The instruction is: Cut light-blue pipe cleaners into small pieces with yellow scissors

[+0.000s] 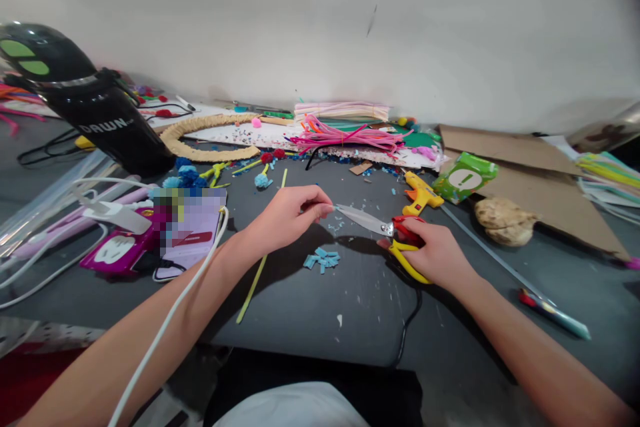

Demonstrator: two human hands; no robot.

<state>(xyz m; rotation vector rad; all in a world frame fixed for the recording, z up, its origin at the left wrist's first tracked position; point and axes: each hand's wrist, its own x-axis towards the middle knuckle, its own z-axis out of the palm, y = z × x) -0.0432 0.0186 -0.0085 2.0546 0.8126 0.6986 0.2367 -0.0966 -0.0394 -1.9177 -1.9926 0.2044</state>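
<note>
scissors at fingertips over blue scraps

right hand (435, 250) grips the red and yellow handles of the scissors (385, 230), fingers clamped through and around the loops. blades look nearly together, tips pointing left toward the left hand (285, 217). left hand fingers pinched together at the blade tips; too small to tell what sits in the pinch. both hands hover just above the dark table (320, 307).

below, between the hands, a small pile of blue cut pieces (321, 259) lies on the table. a yellow-green pipe cleaner (260, 267) runs under the left wrist. yellow glue gun (420, 195) just behind the right hand, green packet (465, 177) beside it. pink pipe cleaner bundle (345, 137) at the back by the wall, woven ring (205, 137) back left, black bottle (95, 110) far left. white cable (165, 327) crosses the left forearm.
</note>
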